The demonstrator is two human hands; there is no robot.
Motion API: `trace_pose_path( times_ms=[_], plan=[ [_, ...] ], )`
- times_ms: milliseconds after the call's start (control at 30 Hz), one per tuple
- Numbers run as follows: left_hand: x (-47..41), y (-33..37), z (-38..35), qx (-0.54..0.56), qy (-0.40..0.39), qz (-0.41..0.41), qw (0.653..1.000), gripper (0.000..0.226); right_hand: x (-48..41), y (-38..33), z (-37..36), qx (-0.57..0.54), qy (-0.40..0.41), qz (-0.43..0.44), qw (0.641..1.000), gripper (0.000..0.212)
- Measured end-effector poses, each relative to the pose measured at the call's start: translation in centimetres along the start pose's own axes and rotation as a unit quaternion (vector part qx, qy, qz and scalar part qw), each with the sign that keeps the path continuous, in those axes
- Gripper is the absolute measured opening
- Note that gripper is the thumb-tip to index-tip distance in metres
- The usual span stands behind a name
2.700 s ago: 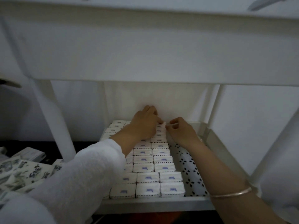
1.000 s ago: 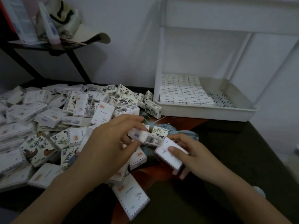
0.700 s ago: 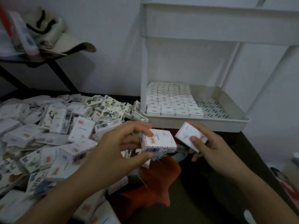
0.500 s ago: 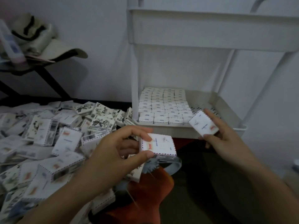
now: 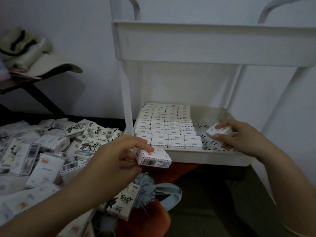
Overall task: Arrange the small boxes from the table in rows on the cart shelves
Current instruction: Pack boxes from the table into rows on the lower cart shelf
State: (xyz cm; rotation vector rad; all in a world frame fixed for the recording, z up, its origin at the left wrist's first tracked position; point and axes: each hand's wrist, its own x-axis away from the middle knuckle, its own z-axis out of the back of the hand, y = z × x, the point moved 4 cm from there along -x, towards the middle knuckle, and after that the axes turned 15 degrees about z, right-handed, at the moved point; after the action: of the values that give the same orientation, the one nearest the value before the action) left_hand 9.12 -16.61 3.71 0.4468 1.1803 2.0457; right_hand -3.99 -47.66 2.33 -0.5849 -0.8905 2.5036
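Closest, a small box with a black drawing [image 5: 123,202] lies on the dark table [image 5: 201,212], at the edge of a big messy pile of small boxes [image 5: 49,151] on the left. Just past it, the left hand [image 5: 111,163] pinches one white box [image 5: 153,157] between its thumb and fingers [image 5: 136,142], in front of the cart's lower shelf [image 5: 205,157]. Farther right, the right hand [image 5: 241,136] reaches into that shelf, its fingers curled round another white box [image 5: 219,131] over the bare dotted floor. I cannot tell if this box touches the floor. Beside it, on the left part of the shelf, more boxes sit in neat rows [image 5: 168,127], close together. Above is the cart's upper shelf [image 5: 205,48]. Far left, a hat [image 5: 44,64] rests on a dark stand [image 5: 39,96].
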Motion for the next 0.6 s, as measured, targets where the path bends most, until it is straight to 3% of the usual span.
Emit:
trace_pose_path(
  times_ms=[167, 333, 433, 600],
  plan=[
    [-4.5, 4.7, -0.5, -0.146, 0.023, -0.07, 0.986, 0.032, -0.7, -0.1, -1.5, 0.072, -0.1, -0.002, 0.992, 0.07],
    [-11.0, 9.7, -3.8, -0.323, 0.057, -0.157, 0.932, 0.026, -1.0, 0.6, -2.2, 0.122, -0.112, -0.006, 0.986, 0.096],
    [-14.2, 10.7, -7.2, -0.355, 0.052, -0.165, 0.919, 0.025, -1.0, 1.2, -2.9, 0.155, -0.142, -0.017, 0.978, 0.083],
    [-17.5, 10.4, -12.0, -0.305, -0.016, -0.15, 0.94, 0.027, -1.2, 2.1, -2.8, 0.115, -0.142, -0.019, 0.983, 0.055]
  ],
)
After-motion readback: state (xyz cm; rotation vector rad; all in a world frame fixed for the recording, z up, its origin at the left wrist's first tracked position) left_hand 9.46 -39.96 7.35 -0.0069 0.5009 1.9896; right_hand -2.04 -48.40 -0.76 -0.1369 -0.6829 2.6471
